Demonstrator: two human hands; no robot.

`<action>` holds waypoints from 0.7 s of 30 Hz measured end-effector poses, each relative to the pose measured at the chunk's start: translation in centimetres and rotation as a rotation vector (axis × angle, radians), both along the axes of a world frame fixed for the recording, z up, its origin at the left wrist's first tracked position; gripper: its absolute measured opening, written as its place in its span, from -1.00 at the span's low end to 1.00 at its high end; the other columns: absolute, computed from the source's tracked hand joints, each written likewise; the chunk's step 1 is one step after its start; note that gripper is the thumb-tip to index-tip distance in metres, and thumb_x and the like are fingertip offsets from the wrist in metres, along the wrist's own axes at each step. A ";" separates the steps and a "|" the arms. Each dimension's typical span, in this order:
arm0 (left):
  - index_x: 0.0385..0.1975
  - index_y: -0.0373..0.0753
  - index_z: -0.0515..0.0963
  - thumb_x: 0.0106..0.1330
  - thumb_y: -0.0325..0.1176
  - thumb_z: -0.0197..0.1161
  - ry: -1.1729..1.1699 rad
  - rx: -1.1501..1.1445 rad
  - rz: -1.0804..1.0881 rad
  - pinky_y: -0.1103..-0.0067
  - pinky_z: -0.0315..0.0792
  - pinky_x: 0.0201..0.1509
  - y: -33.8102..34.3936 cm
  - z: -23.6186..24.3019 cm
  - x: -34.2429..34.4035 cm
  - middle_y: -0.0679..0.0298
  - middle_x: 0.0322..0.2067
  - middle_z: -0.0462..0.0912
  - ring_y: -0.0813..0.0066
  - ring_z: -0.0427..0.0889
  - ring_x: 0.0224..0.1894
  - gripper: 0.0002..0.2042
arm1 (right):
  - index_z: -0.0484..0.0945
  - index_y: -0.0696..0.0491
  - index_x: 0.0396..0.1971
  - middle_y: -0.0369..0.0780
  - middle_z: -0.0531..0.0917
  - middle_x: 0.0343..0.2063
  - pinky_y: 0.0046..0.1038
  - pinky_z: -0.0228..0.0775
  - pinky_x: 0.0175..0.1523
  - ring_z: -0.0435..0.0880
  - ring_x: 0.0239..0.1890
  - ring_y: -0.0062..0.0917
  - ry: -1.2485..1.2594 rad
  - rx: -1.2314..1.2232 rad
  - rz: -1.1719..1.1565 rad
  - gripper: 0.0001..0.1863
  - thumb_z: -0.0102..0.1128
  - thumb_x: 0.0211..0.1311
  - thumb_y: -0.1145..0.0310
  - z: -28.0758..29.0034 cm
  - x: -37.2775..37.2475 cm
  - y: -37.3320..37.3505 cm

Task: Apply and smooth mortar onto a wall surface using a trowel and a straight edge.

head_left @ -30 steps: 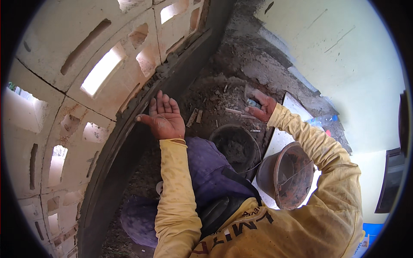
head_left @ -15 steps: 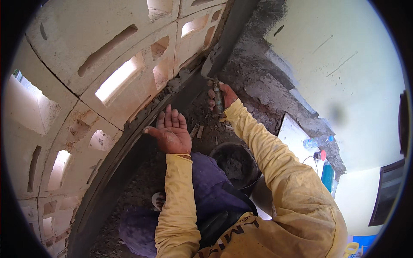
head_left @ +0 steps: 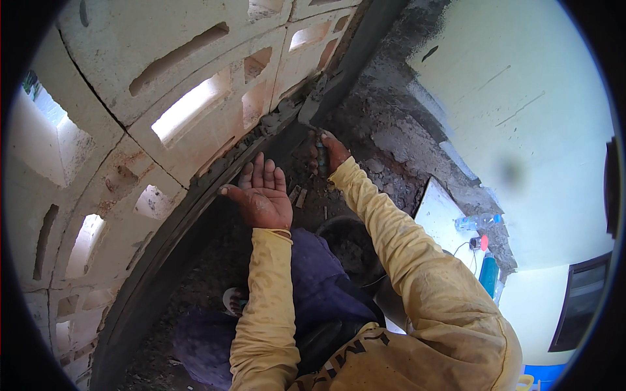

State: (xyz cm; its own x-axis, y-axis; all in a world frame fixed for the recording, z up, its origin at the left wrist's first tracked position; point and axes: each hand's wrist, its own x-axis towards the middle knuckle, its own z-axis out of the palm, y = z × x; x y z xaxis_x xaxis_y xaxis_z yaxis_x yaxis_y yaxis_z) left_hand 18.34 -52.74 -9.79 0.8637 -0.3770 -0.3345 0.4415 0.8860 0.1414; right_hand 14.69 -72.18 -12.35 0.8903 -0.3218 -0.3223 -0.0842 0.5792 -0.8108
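My right hand (head_left: 336, 151) is closed around the handle of a trowel (head_left: 321, 156). Its grey blade (head_left: 310, 108) reaches away from me, at the mortar ledge along the foot of the vent-block wall (head_left: 195, 72). Whether the blade touches the mortar cannot be made out. My left hand (head_left: 268, 203) is held palm up with fingers stretched, nothing in it, beside the grey mortar band (head_left: 215, 195). Lumps of wet mortar (head_left: 277, 120) lie along the ledge, between the blocks and the trowel.
A dark bucket (head_left: 352, 244) with grey mortar stands beside my knee, under my right forearm. To the right, a white board (head_left: 438, 207) carries a clear plastic bottle (head_left: 476, 222) and a teal bottle (head_left: 488, 274). Rubble covers the ground. A partly rendered wall (head_left: 521, 98) rises at right.
My right hand has shifted left with the trowel, bringing its blade closer to the block wall's ledge. The left hand stays open, palm up. The whole view has shifted slightly.
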 end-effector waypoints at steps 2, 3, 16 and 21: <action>-0.06 -0.27 0.31 -0.03 0.34 0.04 -0.036 -0.005 0.011 0.47 0.47 -0.05 -0.1 -0.2 0.0 0.16 -0.05 0.50 0.40 0.54 -0.16 -0.24 | 0.37 -0.04 -0.10 -0.27 0.45 -0.62 -0.39 0.30 -0.64 0.40 -0.68 -0.47 0.016 -0.061 -0.015 -0.71 -0.20 0.23 0.22 -0.5 0.0 -0.3; -0.06 -0.27 0.31 -0.03 0.34 0.04 -0.037 -0.006 0.010 0.47 0.47 -0.05 -0.1 -0.2 0.0 0.16 -0.05 0.50 0.40 0.54 -0.16 -0.24 | 0.37 -0.04 -0.11 -0.28 0.44 -0.62 -0.40 0.29 -0.64 0.40 -0.69 -0.48 0.038 -0.095 -0.031 -0.71 -0.19 0.23 0.21 -0.5 0.0 -0.3; -0.08 -0.30 0.32 -0.01 0.32 0.04 -0.013 -0.065 0.023 0.44 0.45 0.02 -0.2 0.2 0.1 0.12 -0.05 0.49 0.35 0.51 -0.06 -0.26 | 0.46 0.00 -0.16 -0.27 0.51 -0.54 -0.43 0.33 -0.55 0.47 -0.61 -0.49 0.241 -0.403 -0.030 -0.68 -0.11 0.21 0.13 -0.4 -1.5 -0.9; -0.06 -0.31 0.28 -0.02 0.31 0.06 0.044 -0.053 0.041 0.42 0.44 0.04 0.1 0.6 0.0 0.08 -0.03 0.47 0.31 0.50 -0.02 -0.24 | 0.45 0.06 -0.09 -0.19 0.57 -0.35 -0.43 0.39 -0.29 0.53 -0.30 -0.43 0.342 -0.875 -0.017 -0.62 -0.10 0.21 0.14 -1.2 -4.7 -0.6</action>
State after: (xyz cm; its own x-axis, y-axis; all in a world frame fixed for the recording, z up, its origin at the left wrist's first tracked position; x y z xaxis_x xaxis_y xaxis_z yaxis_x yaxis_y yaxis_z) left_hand 18.32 -52.64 -9.17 0.8637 -0.3593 -0.3536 0.4091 0.9094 0.0753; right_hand 10.03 -72.81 -13.56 0.7849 -0.5853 -0.2033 -0.3958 -0.2213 -0.8913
